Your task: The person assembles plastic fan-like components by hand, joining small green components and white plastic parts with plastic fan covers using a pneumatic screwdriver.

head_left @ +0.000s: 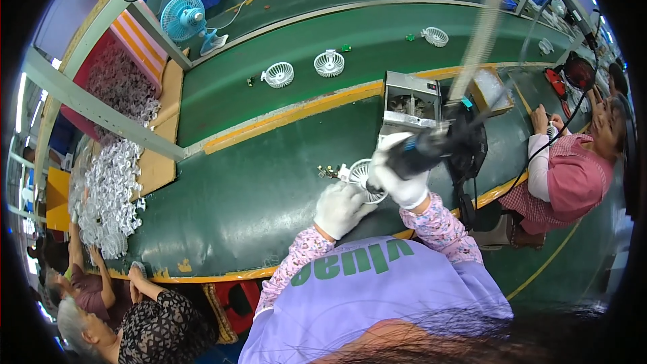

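The small white fan (pixel 358 170) lies on the green table (pixel 222 219), right under the fingers of both gloved hands. The left hand (pixel 342 210) rests at its near left edge, fingers close together and touching it; whether they pinch it, I cannot tell. The right hand (pixel 399 178) is over the fan's right side, its fingers clamped around the black driver (pixel 419 154), whose tip is hidden. Just beyond the left fingers, a small circuit board (pixel 328 172) sits beside the fan.

Beyond the right fingers stands a metal box (pixel 412 123), with a carton (pixel 480 100) holding clear plastic to its right; a blurred coil (pixel 480 40) rises above the driver. Farther ahead of both hands, three white fans (pixel 329 64) lie well apart from the fingers on the green belt (pixel 222 91). Well to the left of the left fingers is a heap of pale parts (pixel 111 192). Well to the right of the right fingers sits a co-worker (pixel 573 185) in pink.
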`<state>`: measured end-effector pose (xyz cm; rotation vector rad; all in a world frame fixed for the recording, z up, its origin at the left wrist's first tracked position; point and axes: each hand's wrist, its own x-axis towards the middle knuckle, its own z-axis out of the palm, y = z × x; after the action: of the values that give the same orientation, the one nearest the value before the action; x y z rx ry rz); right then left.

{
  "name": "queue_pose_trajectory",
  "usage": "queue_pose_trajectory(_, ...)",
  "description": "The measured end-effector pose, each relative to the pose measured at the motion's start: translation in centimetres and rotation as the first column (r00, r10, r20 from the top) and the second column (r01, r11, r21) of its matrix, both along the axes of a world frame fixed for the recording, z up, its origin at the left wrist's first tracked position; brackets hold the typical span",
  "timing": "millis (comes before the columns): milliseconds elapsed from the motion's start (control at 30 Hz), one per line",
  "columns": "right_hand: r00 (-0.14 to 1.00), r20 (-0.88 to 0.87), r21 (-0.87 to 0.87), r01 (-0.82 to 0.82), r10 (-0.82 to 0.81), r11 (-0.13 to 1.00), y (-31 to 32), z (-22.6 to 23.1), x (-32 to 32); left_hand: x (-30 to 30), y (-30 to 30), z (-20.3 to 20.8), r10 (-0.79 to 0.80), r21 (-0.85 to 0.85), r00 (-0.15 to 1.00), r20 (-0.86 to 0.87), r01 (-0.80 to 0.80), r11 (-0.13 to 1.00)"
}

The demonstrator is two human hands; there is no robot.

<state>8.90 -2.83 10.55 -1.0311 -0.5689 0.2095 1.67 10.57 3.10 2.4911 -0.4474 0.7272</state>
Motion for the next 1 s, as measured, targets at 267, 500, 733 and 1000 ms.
queue_pose_trajectory(267, 0.854, 0.174, -0.052, 0.505, -0.490, 0.861, -2.0, 0.4, 4.5, 1.6, 6.6, 1.5, 0.519, -0.136, 0.854, 0.029, -0.511, 0.849)
queue_pose_trajectory(500, 0.915, 0.062, -0.208, 0.403, -0.399, 0.891, -1.7, -0.3, 2.9, -0.7, 0.8, -0.5, -0.110, -0.179, 0.964, -0.240, 0.067, 0.982)
queue_pose_trajectory(733, 0.946, 0.046, -0.050, 0.322, -0.320, 0.945, 0.9, -1.6, 1.7, -0.7, 0.7, -1.8, -0.066, -0.046, 0.963, -0.260, 0.056, 0.997)
queue_pose_trajectory(1000, 0.969, 0.105, -0.200, 0.242, -0.224, 0.950, 2.7, -3.9, 2.0, -0.8, 0.8, -2.0, -0.076, -0.057, 0.966, -0.248, 0.064, 0.996)
